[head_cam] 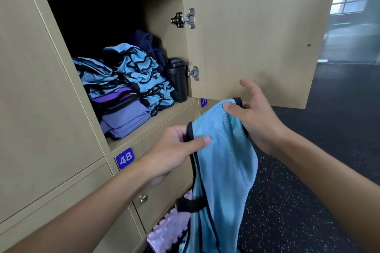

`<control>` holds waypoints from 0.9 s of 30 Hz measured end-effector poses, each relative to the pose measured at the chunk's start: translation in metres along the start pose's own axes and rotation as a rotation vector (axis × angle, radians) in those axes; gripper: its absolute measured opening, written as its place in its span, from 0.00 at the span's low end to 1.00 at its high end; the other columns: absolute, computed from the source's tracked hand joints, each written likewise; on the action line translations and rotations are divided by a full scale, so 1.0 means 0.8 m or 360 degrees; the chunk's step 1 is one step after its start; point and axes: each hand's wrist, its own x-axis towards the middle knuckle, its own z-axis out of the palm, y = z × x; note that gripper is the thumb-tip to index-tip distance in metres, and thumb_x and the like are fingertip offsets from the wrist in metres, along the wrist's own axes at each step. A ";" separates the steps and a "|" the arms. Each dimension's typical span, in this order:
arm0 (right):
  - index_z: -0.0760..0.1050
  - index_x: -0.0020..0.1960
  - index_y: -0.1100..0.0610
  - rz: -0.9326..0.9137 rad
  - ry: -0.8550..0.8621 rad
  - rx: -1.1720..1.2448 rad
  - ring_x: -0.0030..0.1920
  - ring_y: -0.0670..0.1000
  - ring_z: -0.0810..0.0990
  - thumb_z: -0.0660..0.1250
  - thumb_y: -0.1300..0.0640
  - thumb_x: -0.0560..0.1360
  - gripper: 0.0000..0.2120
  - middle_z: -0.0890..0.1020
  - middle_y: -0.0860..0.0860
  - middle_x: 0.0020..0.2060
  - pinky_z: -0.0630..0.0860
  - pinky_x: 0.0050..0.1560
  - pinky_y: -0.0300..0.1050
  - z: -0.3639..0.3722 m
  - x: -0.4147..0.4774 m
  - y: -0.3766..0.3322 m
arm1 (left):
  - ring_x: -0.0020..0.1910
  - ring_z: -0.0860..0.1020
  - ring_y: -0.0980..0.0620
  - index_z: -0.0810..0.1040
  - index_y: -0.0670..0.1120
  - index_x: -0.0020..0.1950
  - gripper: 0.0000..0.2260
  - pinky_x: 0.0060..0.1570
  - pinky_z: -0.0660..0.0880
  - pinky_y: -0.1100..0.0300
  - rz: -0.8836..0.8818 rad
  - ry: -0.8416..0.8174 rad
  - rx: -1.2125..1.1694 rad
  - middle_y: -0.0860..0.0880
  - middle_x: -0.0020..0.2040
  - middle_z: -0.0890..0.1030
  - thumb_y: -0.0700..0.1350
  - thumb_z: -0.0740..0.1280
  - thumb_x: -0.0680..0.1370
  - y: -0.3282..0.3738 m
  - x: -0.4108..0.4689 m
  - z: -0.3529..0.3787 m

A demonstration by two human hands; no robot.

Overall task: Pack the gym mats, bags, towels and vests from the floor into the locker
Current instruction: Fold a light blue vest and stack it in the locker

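My left hand (174,148) and right hand (257,115) pinch the top edge of a light-blue, black-trimmed mesh vest (224,162), letting it hang flat, probably for folding, with the open beige wooden locker (166,115) up-left of them.

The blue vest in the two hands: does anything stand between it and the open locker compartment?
Nothing visible does. The door is swung open to the right, and the blue vest hangs before the compartment. Folded vests, purple cloths and a black container lie on its shelf; room shows above them.
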 end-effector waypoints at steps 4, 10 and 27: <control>0.49 0.76 0.33 0.0064 -0.0312 0.0004 0.54 0.52 0.84 0.77 0.53 0.71 0.47 0.80 0.53 0.59 0.79 0.59 0.54 -0.007 -0.002 0.003 | 0.49 0.84 0.53 0.81 0.45 0.55 0.07 0.51 0.81 0.59 0.0161 0.0166 -0.0090 0.48 0.51 0.86 0.37 0.66 0.80 0.011 0.004 0.004; 0.55 0.74 0.32 -0.0109 -0.0532 -0.0106 0.58 0.48 0.82 0.77 0.64 0.70 0.48 0.75 0.43 0.65 0.79 0.60 0.53 -0.002 -0.007 0.009 | 0.48 0.84 0.49 0.80 0.42 0.55 0.05 0.54 0.81 0.50 0.0375 0.0494 0.0073 0.43 0.50 0.86 0.37 0.67 0.80 0.030 0.009 -0.005; 0.49 0.77 0.35 0.0042 -0.0594 0.0048 0.54 0.52 0.85 0.78 0.60 0.66 0.53 0.84 0.52 0.56 0.82 0.52 0.46 -0.007 -0.013 0.003 | 0.46 0.82 0.36 0.77 0.51 0.55 0.18 0.50 0.81 0.44 0.0571 0.0530 -0.0010 0.39 0.51 0.83 0.33 0.74 0.72 0.026 0.010 -0.002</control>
